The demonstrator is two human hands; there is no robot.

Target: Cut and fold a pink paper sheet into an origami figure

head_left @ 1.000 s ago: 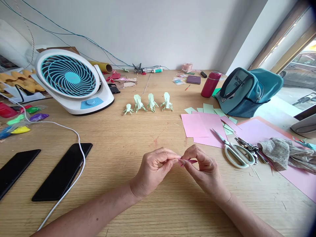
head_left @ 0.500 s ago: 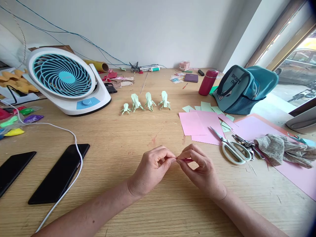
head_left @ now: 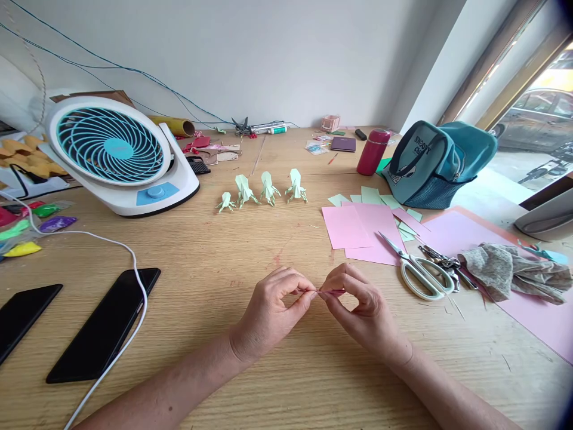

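Observation:
Between my fingertips is a small piece of folded pink paper (head_left: pixel 333 292), mostly hidden by the fingers. My left hand (head_left: pixel 280 304) pinches its left end with thumb and index finger. My right hand (head_left: pixel 360 307) pinches the other end, the fingertips of both hands almost touching. Beyond the hands, several pale green folded paper figures (head_left: pixel 269 189) stand in a row on the wooden table (head_left: pixel 201 251). Pink paper sheets (head_left: pixel 347 228) lie to the right of them, partly over smaller green paper pieces (head_left: pixel 370 194).
White-handled scissors (head_left: pixel 425 276), keys (head_left: pixel 441 260) and a crumpled grey cloth (head_left: pixel 501 269) lie at the right. Behind them stand a red flask (head_left: pixel 373 152) and a teal bag (head_left: pixel 434 164). At left are a fan (head_left: pixel 119 152), two black phones (head_left: pixel 105 325) and a white cable (head_left: pixel 134 263).
The camera view has shifted slightly. Both hands keep their pinch on the pink paper, and the fingertips seem a touch further apart, with a little more paper showing.

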